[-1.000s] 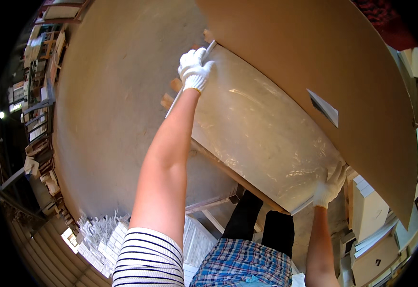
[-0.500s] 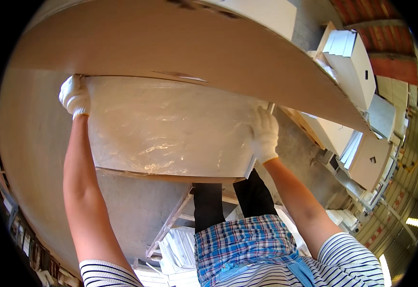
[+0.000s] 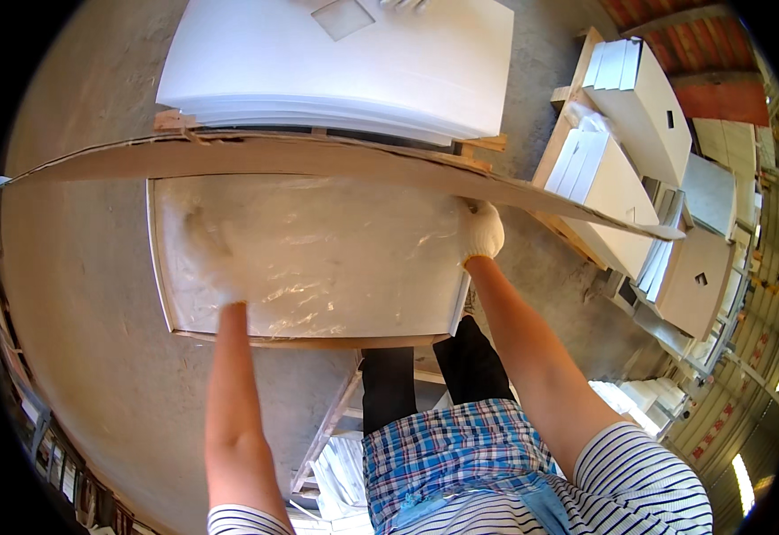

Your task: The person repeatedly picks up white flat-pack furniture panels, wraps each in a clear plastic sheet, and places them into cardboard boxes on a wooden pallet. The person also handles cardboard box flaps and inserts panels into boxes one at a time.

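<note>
A shallow cardboard box (image 3: 363,342) lies in front of me. In it is a flat white panel under clear wrinkled plastic film (image 3: 336,259). A wide brown cardboard flap (image 3: 363,160) rises along the box's far side, seen almost edge-on. My left hand (image 3: 207,245), in a white knit glove, is over the left part of the film, its fingers smeared by motion. At the far right corner my right hand (image 3: 484,232), gloved too, is curled by the box's edge just below the flap. Its fingertips are hidden, so what they grip does not show.
Beyond the flap stands a stack of white panels (image 3: 336,76) on wooden supports, with part of another person's hand (image 3: 405,4) on top. To the right, white boxes (image 3: 643,116) and a brown carton (image 3: 694,285) stand on pallets. Below, a wooden frame (image 3: 327,419) is beside my legs.
The cardboard flap has swung so that its broad face narrowed, uncovering the white stack behind. My left hand left the far left corner for the film. My right hand shifted farther away and curled.
</note>
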`<state>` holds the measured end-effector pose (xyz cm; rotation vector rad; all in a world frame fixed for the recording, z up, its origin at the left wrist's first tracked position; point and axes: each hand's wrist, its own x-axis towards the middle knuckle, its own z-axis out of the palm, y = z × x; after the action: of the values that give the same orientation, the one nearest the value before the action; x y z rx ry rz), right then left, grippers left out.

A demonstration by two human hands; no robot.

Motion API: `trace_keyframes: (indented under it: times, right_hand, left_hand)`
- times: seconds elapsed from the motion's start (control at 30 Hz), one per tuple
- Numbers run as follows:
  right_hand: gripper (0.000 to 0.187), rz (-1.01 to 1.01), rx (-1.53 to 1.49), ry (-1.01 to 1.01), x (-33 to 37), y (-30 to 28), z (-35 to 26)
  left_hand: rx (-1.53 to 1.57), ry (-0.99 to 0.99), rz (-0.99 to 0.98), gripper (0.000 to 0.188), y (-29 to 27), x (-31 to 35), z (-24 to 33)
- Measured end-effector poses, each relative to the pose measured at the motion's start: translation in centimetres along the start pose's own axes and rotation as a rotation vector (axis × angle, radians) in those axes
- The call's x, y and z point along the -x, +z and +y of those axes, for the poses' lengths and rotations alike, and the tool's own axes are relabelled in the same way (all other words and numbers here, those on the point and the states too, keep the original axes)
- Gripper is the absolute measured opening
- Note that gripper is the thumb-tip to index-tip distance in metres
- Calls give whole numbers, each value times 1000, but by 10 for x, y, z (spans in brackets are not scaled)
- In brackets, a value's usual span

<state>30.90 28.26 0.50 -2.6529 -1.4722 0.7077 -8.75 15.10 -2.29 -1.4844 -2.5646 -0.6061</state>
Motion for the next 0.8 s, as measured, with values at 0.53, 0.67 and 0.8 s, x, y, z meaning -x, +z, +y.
trace_keyframes:
  times: [0.53,0.67,0.8]
  right_hand:
    - [51,-19,-89,-73,23,-28,19]
    - [54,-116,-258,28,49,-90,56]
    - [47,-101,-321,-14,38,-140,150]
  left_hand:
    - [-144,313,-195,58,-1,37,59]
    - [-92,223,-222,51,-70,55,101]
    - [-261,5,-382,50,-129,104,150]
